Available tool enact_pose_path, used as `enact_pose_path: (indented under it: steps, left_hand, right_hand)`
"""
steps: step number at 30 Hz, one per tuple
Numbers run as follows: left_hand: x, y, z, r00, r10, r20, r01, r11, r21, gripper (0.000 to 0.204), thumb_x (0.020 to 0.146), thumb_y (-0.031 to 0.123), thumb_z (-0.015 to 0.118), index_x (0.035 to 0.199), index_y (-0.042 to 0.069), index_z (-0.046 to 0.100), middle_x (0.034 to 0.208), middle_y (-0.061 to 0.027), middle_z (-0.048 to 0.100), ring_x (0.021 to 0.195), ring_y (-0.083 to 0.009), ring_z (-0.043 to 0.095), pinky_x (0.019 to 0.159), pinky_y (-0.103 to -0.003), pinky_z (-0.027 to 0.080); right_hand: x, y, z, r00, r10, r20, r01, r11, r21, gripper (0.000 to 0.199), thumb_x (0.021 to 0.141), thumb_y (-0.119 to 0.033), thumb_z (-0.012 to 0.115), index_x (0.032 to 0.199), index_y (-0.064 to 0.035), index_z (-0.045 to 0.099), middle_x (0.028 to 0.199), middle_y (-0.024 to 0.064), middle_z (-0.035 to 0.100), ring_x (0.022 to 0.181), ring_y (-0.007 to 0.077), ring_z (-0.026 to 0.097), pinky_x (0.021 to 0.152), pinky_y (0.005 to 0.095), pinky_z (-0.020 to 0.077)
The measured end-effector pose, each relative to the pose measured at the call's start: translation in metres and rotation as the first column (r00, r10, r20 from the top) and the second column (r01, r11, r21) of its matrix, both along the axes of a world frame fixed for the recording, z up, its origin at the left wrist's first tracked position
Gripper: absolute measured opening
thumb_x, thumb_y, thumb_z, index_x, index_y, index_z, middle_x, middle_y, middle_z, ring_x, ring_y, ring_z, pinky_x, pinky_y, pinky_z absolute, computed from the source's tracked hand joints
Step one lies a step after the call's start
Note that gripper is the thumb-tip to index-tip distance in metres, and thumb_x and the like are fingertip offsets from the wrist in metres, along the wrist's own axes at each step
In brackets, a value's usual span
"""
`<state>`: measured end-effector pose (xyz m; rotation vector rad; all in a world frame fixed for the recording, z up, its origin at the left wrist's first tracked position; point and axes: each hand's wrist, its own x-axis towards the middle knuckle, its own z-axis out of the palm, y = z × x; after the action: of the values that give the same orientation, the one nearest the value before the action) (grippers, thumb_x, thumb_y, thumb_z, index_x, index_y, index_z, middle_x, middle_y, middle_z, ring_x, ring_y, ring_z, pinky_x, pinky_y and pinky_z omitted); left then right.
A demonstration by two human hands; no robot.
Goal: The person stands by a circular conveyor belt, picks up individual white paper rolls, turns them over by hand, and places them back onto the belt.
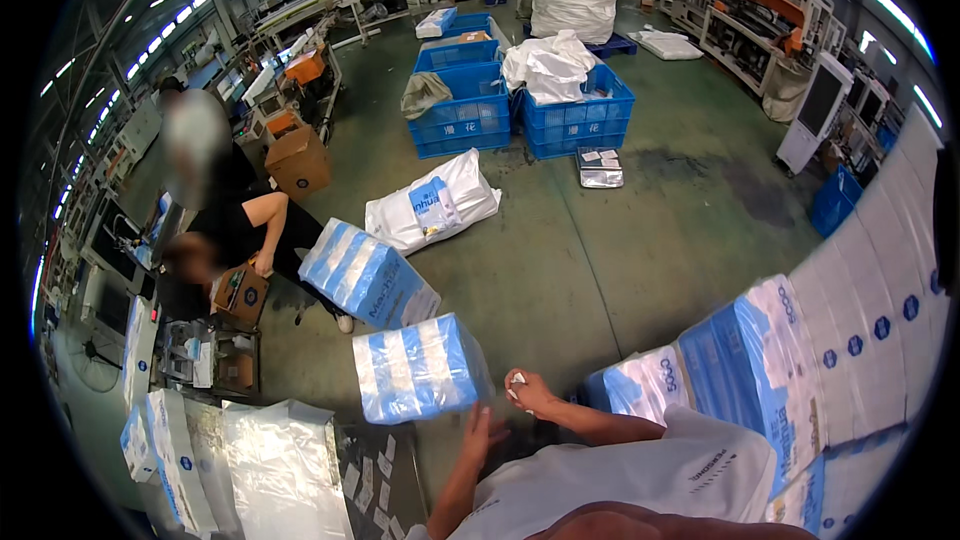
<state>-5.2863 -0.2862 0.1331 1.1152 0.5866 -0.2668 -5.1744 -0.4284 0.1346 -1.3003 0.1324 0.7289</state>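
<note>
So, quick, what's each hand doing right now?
Left hand: open, at the blue-and-white package; contact can't be told.
Right hand: closed, holding a small white item.

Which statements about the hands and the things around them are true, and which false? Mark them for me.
1. The right hand holds a small white item. True.
2. White sheeting drapes over a blue crate. True.
3. The left hand is lifting that blue crate. False: the left hand is open, close to a blue-and-white pack.
4. The silver bundle sits on top of that blue crate. False: it lies on the floor.
</note>
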Motion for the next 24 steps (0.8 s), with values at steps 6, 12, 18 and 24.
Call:
enact_pose_path:
  steps: [6,12,18,24]
  left_hand:
    - [0.179,-0.021,-0.009,0.993,-0.115,0.022,0.1,0.731,-0.675,0.067,0.098,0.058,0.035,0.142,0.007,0.033,0.139,-0.0162,0.045,0.123,-0.0374,0.049,0.105,-0.057,0.038]
    - [0.392,-0.13,0.004,0.934,-0.342,0.102,0.269,0.486,-0.831,0.049,0.1,0.046,0.043,0.127,0.006,0.049,0.13,-0.0127,0.053,0.12,-0.0265,0.052,0.105,-0.041,0.041]
    - [0.557,-0.234,-0.03,0.903,-0.424,-0.072,0.314,0.763,-0.566,0.038,0.099,0.036,0.053,0.127,0.01,0.051,0.128,-0.006,0.055,0.118,-0.0186,0.053,0.1,-0.035,0.045]
    - [0.714,-0.318,-0.05,0.901,-0.354,-0.25,0.218,0.868,-0.446,0.041,0.099,0.038,0.052,0.13,0.011,0.049,0.129,-0.0056,0.055,0.12,-0.0206,0.053,0.101,-0.038,0.045]
  right_hand:
    - [0.151,0.002,0.002,0.996,-0.059,0.061,0.061,0.997,-0.042,0.015,0.086,-0.002,0.041,0.083,-0.0076,0.055,0.064,0.0045,0.052,0.048,0.0099,0.042,0.041,0.0254,0.0296]
    - [0.269,-0.098,0.021,0.707,0.216,0.673,0.368,0.701,-0.611,0.022,0.086,-0.022,0.057,0.101,-0.0048,0.055,0.103,0.0195,0.06,0.095,0.0409,0.057,0.078,0.0493,0.0447]
    - [0.416,-0.201,0.015,0.52,0.446,0.728,0.58,0.442,-0.685,0.041,0.081,-0.025,0.058,0.113,-0.0007,0.056,0.126,0.0166,0.055,0.124,0.0341,0.046,0.106,0.0564,0.0293]
    - [0.57,-0.286,-0.013,0.534,0.534,0.656,0.533,0.389,-0.751,0.049,0.081,-0.027,0.056,0.123,0.0005,0.055,0.133,0.017,0.053,0.129,0.0329,0.044,0.11,0.0586,0.025]
